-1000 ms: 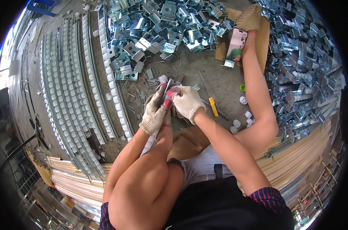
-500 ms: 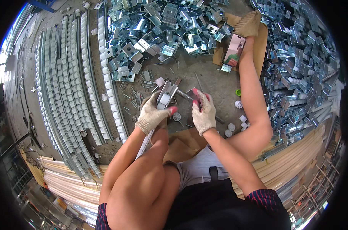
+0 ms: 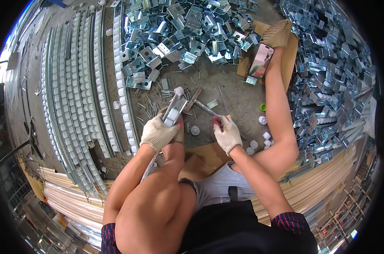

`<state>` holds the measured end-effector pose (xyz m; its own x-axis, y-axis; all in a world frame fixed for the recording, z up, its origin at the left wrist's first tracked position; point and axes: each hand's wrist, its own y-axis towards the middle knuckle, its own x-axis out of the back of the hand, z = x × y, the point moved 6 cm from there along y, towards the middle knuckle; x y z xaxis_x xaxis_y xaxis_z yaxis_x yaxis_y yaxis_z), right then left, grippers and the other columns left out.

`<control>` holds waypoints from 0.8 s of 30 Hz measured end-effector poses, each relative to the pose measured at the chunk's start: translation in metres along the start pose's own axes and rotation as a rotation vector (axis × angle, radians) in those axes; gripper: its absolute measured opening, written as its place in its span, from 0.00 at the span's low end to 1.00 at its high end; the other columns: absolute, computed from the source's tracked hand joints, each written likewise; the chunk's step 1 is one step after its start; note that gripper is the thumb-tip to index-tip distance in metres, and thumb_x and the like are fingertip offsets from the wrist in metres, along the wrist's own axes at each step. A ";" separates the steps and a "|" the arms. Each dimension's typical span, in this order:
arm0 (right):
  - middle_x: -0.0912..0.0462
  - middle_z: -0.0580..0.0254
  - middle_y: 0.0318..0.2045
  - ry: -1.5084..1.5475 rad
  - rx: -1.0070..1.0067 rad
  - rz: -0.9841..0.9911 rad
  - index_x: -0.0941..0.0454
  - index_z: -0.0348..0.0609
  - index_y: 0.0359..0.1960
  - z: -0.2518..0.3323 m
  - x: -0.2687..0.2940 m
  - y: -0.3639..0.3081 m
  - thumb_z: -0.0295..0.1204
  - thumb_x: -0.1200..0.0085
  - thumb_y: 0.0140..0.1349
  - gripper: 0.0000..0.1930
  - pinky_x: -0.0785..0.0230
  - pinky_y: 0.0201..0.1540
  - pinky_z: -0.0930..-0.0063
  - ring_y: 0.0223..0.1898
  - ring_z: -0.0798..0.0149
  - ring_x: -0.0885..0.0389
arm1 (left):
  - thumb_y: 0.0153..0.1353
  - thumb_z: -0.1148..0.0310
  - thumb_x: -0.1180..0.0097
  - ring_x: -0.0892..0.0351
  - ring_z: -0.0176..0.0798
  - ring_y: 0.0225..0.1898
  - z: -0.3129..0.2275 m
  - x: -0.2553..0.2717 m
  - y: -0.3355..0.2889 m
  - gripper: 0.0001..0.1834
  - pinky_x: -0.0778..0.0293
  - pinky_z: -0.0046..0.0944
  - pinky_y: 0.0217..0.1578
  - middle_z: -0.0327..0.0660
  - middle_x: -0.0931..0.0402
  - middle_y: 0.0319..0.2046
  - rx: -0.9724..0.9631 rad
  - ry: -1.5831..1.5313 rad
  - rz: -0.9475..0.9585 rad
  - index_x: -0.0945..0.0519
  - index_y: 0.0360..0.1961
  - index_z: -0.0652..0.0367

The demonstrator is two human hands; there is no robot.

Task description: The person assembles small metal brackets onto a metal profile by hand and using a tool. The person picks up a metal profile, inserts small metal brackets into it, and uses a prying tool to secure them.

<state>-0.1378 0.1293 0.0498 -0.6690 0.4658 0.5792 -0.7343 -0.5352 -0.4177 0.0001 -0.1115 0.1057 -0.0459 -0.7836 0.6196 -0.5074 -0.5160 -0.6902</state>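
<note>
My left hand (image 3: pixel 159 131), in a cream knit glove with red fingertips, is wrapped round a metal channel rail (image 3: pixel 184 104). A white roller (image 3: pixel 172 115) shows in the rail, which runs back over my thigh. Beyond its far end is a small whitish cylinder (image 3: pixel 179 91). My right hand (image 3: pixel 226 133), gloved alike, is closed on the handle of a hammer (image 3: pixel 204 107). The rusty hammer head points away from me, just right of the rail's end and apart from it. A small metal bracket (image 3: pixel 212 104) lies on the floor beside the hammer handle.
Piled metal brackets (image 3: pixel 192 25) lie ahead, with another large heap (image 3: pixel 327 76) at right. Rows of roller rails (image 3: pixel 79 84) cover the left floor. Loose pins (image 3: pixel 148 108) and white wheels (image 3: pixel 253 144) lie about. A phone (image 3: pixel 261 61) leans by my foot on cardboard (image 3: pixel 292 51).
The bracket seen at the rail's far end is gone from there, and one now lies by the hammer. The rail has shifted left; my right hand has moved slightly nearer me with the hammer.
</note>
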 end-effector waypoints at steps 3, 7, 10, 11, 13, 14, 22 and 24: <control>0.15 0.49 0.47 0.071 -0.025 0.012 0.17 0.43 0.51 -0.007 -0.011 0.002 0.31 0.41 0.67 0.12 0.22 0.50 0.55 0.47 0.44 0.15 | 0.54 0.47 0.31 0.13 0.59 0.49 0.026 -0.010 -0.011 0.35 0.19 0.51 0.53 0.57 0.12 0.44 0.009 -0.079 0.025 0.17 0.58 0.58; 0.16 0.50 0.48 -0.010 0.047 0.039 0.18 0.44 0.51 0.002 -0.020 0.010 0.32 0.41 0.68 0.13 0.21 0.50 0.56 0.46 0.45 0.14 | 0.52 0.48 0.26 0.11 0.55 0.47 0.040 -0.015 -0.019 0.37 0.19 0.48 0.51 0.55 0.12 0.42 -0.010 -0.191 -0.053 0.18 0.58 0.60; 0.16 0.50 0.47 0.025 0.018 0.083 0.18 0.44 0.52 0.010 -0.022 0.014 0.33 0.41 0.68 0.13 0.22 0.50 0.56 0.46 0.48 0.13 | 0.50 0.49 0.26 0.13 0.61 0.45 0.025 -0.010 -0.027 0.36 0.20 0.54 0.50 0.56 0.14 0.40 -0.064 -0.079 -0.167 0.18 0.57 0.58; 0.16 0.50 0.46 -0.081 0.101 0.046 0.18 0.45 0.52 0.016 -0.017 0.010 0.33 0.42 0.69 0.13 0.21 0.49 0.56 0.44 0.50 0.13 | 0.49 0.49 0.24 0.16 0.61 0.48 0.022 -0.012 -0.030 0.37 0.22 0.55 0.51 0.56 0.16 0.44 -0.198 -0.080 -0.252 0.18 0.57 0.57; 0.15 0.55 0.44 -0.031 0.137 0.029 0.17 0.43 0.52 0.024 -0.011 0.005 0.27 0.42 0.68 0.12 0.20 0.43 0.67 0.40 0.59 0.12 | 0.47 0.49 0.23 0.22 0.62 0.54 0.011 -0.007 -0.033 0.37 0.25 0.57 0.56 0.56 0.21 0.50 -0.292 0.246 -0.330 0.17 0.57 0.55; 0.16 0.52 0.45 0.061 0.078 0.035 0.18 0.43 0.53 0.023 -0.003 0.003 0.29 0.41 0.68 0.13 0.21 0.45 0.62 0.41 0.55 0.12 | 0.47 0.49 0.23 0.24 0.63 0.56 0.015 -0.007 -0.032 0.37 0.27 0.57 0.58 0.56 0.22 0.52 -0.261 0.193 -0.312 0.17 0.57 0.55; 0.13 0.43 0.48 -0.353 -0.165 -0.121 0.17 0.43 0.53 -0.066 0.138 0.013 0.36 0.48 0.72 0.15 0.23 0.55 0.50 0.51 0.40 0.15 | 0.79 0.50 0.52 0.19 0.40 0.54 0.089 -0.030 0.008 0.26 0.26 0.40 0.58 0.44 0.15 0.52 -0.298 -0.849 -0.150 0.18 0.59 0.63; 0.13 0.44 0.50 -0.605 -0.306 0.120 0.17 0.45 0.55 -0.074 0.145 0.016 0.39 0.47 0.71 0.18 0.23 0.57 0.50 0.54 0.41 0.15 | 0.79 0.48 0.51 0.18 0.36 0.51 0.117 -0.032 0.028 0.27 0.25 0.38 0.57 0.41 0.15 0.50 -0.171 -1.091 -0.089 0.17 0.57 0.62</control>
<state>-0.2548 0.2401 0.0751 -0.6311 -0.1069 0.7683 -0.7183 -0.2936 -0.6308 0.0880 -0.1413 0.0234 0.7366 -0.6741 -0.0553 -0.5874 -0.5970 -0.5464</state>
